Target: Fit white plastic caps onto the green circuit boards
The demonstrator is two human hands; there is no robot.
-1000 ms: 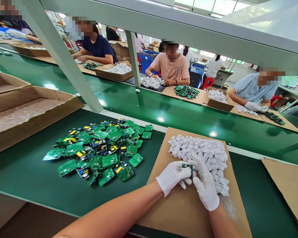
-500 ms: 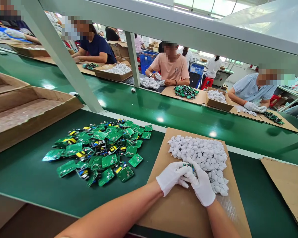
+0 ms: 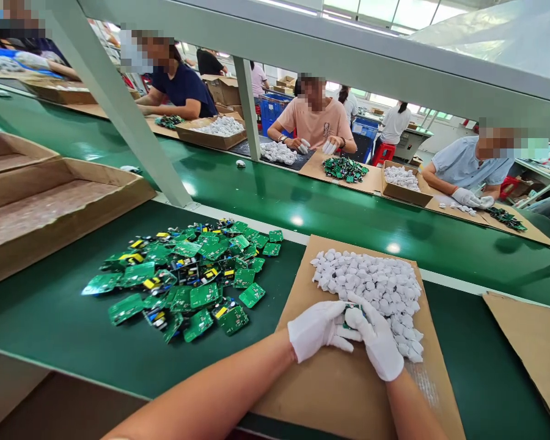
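Where the white-gloved left hand [image 3: 318, 330] and the white-gloved right hand [image 3: 379, 345] meet, a small green circuit board [image 3: 347, 310] sits between their fingertips, mostly covered, with only a sliver of green showing beside the thumbs. Each grip is pressed together on that board, the left from its left side and the right from its right, and the two grips touch one another. Whether a white part is also held against the board I cannot tell. Just beyond the grips, and running off to their right, lies a heap of small white plastic shells [image 3: 371, 284]; the right hand lies against its near edge. Under both hands is a flat brown cardboard sheet [image 3: 330, 397], which rests on the green table [image 3: 50, 324]. Well off to the left of the grips spreads a loose pile of green circuit boards [image 3: 187, 275] with yellow and black components.
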